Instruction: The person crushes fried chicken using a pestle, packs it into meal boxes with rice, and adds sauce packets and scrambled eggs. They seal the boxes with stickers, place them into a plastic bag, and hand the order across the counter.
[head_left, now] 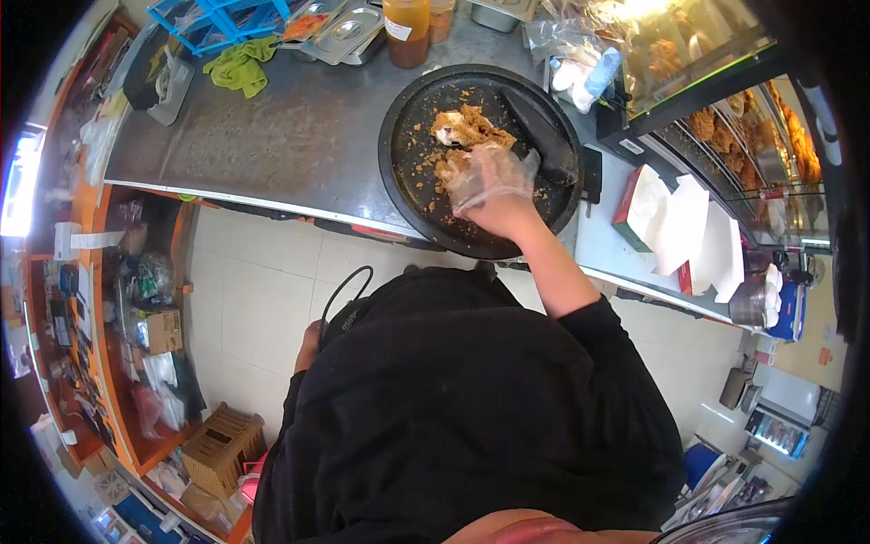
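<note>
At one o'clock, rests curled right hand [495,184], pinch hidden, on chicken [451,167] in tray [406,186], likely against spillage; left hand [310,344], grip hidden.

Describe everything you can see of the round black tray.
The round black tray looks like metal, with a raised rim and a flat floor. It lies flat on the metal counter, at its front edge. Golden-brown crumbs are scattered across it, and broken-up fried chicken rests near its middle. A long dark tool lies along its right side. The right hand, in a clear glove, is at the chicken; whether it touches the tray itself is hidden.
</note>
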